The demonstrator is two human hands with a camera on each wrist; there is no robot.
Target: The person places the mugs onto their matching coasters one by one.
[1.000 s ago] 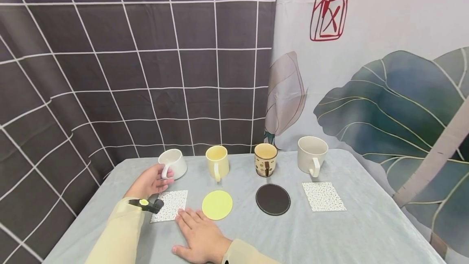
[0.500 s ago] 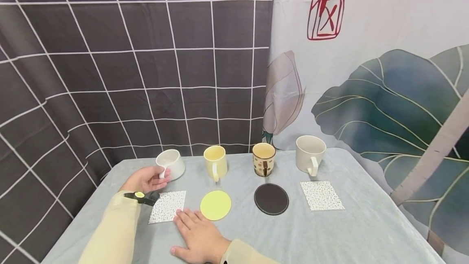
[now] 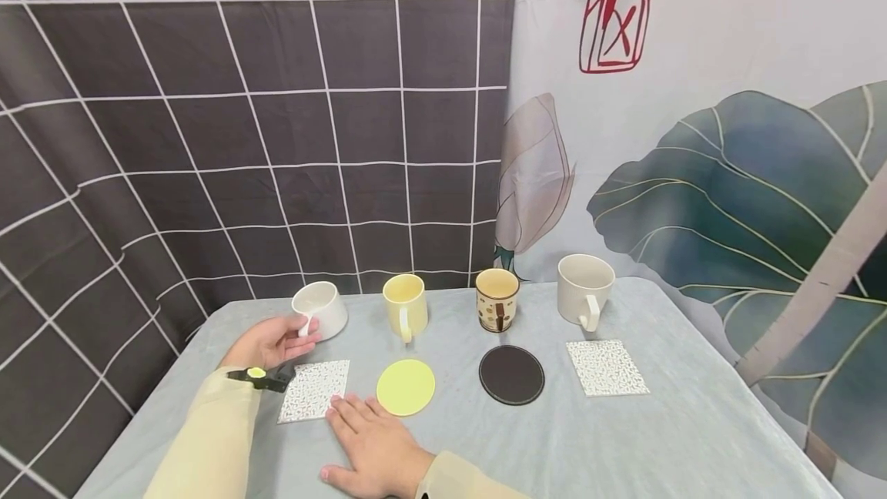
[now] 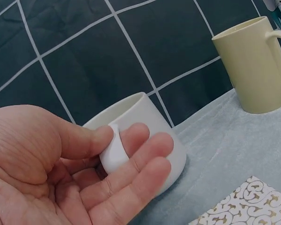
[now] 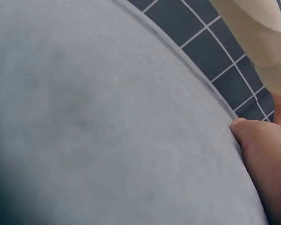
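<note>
At the back left of the table, my left hand (image 3: 273, 342) pinches the handle of a low white mug (image 3: 326, 313). The left wrist view shows the thumb on one side of the handle and a fingertip through its loop, with the other fingers along the mug's wall. The mug stands upright. My right hand (image 3: 377, 445) lies palm down on the cloth, fingers spread. Its fingertips are right at the corner of a white patterned square coaster (image 3: 315, 391), near a round yellow-green coaster (image 3: 406, 387). The right wrist view shows the thumb (image 5: 253, 133) along the cloth.
To the right stand a yellow mug (image 3: 405, 300), a spotted mug with brown handle (image 3: 496, 303) and a large off-white mug (image 3: 584, 287). A round black coaster (image 3: 511, 376) and another patterned square coaster (image 3: 607, 368) lie in front. Hanging cloths back the table (image 3: 575, 445).
The view has shifted slightly, so everything sits a little further left. The left fingers have closed more around the white mug's handle. My right hand stays flat on the cloth.
</note>
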